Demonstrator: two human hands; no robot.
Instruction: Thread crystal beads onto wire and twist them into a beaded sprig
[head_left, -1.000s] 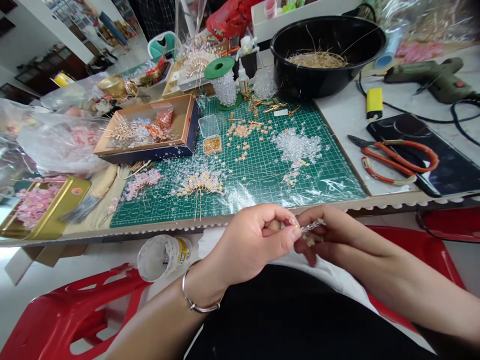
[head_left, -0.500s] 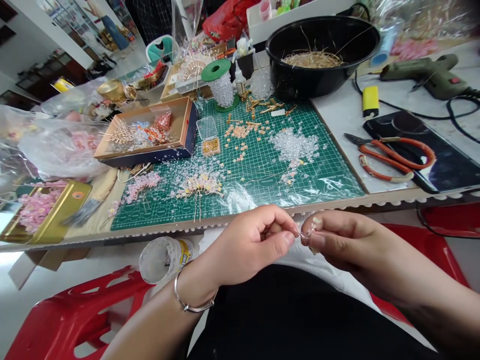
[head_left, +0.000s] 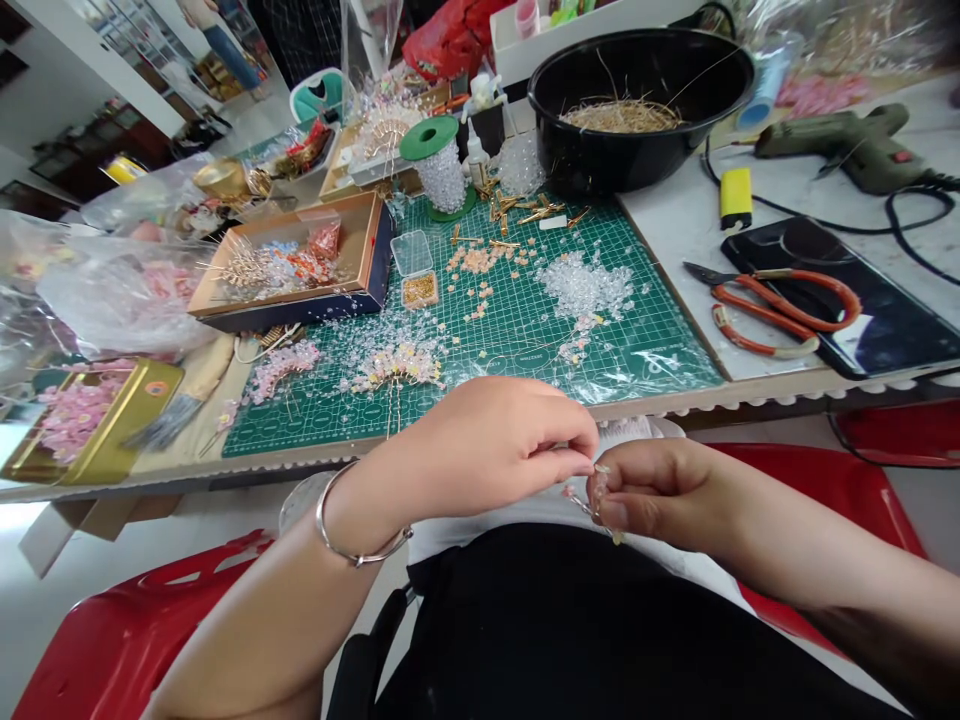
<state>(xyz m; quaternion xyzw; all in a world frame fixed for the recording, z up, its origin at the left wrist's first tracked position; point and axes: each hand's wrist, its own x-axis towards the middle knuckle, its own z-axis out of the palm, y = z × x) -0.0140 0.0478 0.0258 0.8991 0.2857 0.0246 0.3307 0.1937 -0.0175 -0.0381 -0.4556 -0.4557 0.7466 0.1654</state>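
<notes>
Pinching a beaded wire sprig (head_left: 591, 503) between left hand (head_left: 487, 450) and right hand (head_left: 660, 495), grip closed

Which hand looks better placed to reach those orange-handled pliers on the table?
Probably the right hand: it sits on the same side as the orange-handled pliers, while the left hand, wearing the bangle, is farther away.

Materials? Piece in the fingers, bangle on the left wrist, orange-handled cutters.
Piece in the fingers: thin bright wire with clear beads, glass or acrylic, too small to tell. Bangle: polished silver-tone metal, going by its sharp highlights. Orange-handled cutters: grey jaws that look like steel, glossy orange grips, likely plastic-dipped.
</notes>
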